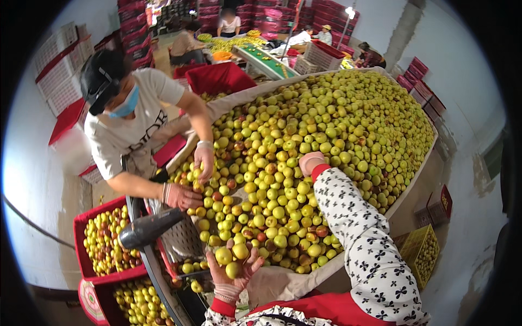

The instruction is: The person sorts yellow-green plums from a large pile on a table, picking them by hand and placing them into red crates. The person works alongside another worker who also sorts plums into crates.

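Observation:
A big heap of round yellow-green fruit [283, 179] with reddish-brown patches, which look like jujubes, fills a cloth-lined bin [283, 282]. My left hand [231, 277], in a thin glove with bare fingertips, is palm up at the near edge. Several jujubes [232, 261] rest in its curled fingers. Stretched forward into the middle of the heap, my right hand [311, 163] touches the fruit; its fingers are largely hidden, so their grip does not show. A patterned white sleeve with a red cuff covers my right arm [359, 228].
Across the left edge, a co-worker [136, 119] in cap and mask has both hands on the fruit. A dark pipe-like part [152, 228] juts near them. Red crates [109, 239] of jujubes stand lower left, a yellow crate [426, 255] at right. A green conveyor [266, 61] lies behind.

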Demonstrator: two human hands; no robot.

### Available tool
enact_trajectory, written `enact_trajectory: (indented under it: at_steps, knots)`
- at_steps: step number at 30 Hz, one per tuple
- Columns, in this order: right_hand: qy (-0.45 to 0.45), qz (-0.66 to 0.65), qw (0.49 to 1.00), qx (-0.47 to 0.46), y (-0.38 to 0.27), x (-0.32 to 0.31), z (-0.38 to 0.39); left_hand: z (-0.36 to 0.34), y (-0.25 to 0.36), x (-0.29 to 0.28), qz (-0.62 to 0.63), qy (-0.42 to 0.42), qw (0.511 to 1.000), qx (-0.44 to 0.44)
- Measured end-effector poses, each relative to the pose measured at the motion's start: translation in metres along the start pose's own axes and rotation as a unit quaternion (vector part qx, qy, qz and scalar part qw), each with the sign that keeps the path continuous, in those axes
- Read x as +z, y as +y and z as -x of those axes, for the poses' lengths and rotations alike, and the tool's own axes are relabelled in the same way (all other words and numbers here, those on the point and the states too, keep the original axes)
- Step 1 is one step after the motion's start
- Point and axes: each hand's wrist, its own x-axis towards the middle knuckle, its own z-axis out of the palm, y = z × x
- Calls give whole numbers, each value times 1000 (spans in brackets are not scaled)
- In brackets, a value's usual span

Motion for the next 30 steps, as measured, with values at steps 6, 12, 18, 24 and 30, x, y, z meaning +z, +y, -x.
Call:
enact_trajectory:
  at_steps: [6, 12, 18, 24, 30]
  knots:
    - [-25, -108, 993, -34, 9, 8, 33, -8, -6, -10, 24, -17, 1000, -5]
    - [239, -340, 900, -132, -53, 9, 138, -21, -16, 1, 51, 9, 999, -7]
    - [302, -438, 749, -396, -158, 72, 233, -28, -20, -24, 102, 30, 994, 34]
    - [275, -471, 788, -285, -107, 93, 237, 5, -13, -20, 12, -24, 999, 37]
    - [115, -327, 937, -39, -67, 125, 217, 35, -1, -29, 14, -1, 999, 33]
